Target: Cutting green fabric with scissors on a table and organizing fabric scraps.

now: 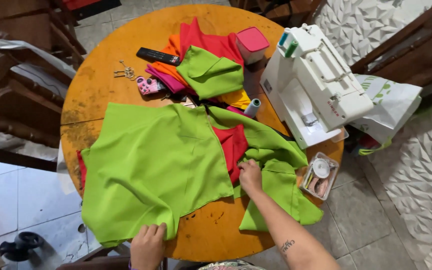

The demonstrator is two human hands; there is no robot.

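Left hand (pixel 147 245) pinches the near edge of the big lime-green fabric sheet (pixel 151 165), spread left of the white sewing machine (pixel 316 82). Right hand (pixel 250 175) presses closed fingers on the red cloth (pixel 233 145) edge. Smoothing step, I'd judge; aligning edges needs flat, even tension.

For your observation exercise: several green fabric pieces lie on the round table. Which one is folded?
The small green piece atop the red and orange cloths near the pink box; the large sheets under the left hand and right hand lie spread.

One round table (pixel 101 80), one white sewing machine (pixel 316 85), one pink box (pixel 252 44), one remote control (pixel 158 56), two hands, left hand (pixel 147 246), right hand (pixel 250 176), one clear tray (pixel 319 176)
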